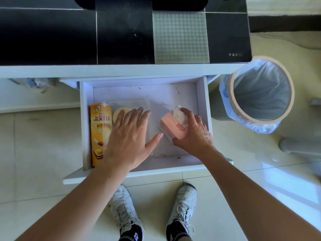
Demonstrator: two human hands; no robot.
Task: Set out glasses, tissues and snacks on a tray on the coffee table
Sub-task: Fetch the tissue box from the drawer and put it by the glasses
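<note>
Right hand (192,134) curled round pink tissue pack (173,125) at 3 o'clock in open drawer (202,101). Left hand (128,134) spread flat over clear snack tray (128,105); orange biscuit box (99,134) at its 9 o'clock, long axis 12-to-6, nearer left.

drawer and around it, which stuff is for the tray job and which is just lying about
For the job:
pink tissue pack, gripped by right hand
orange snack box
clear plastic snack tray under left hand

Lying about:
lined round bin
black glass tabletop
</note>
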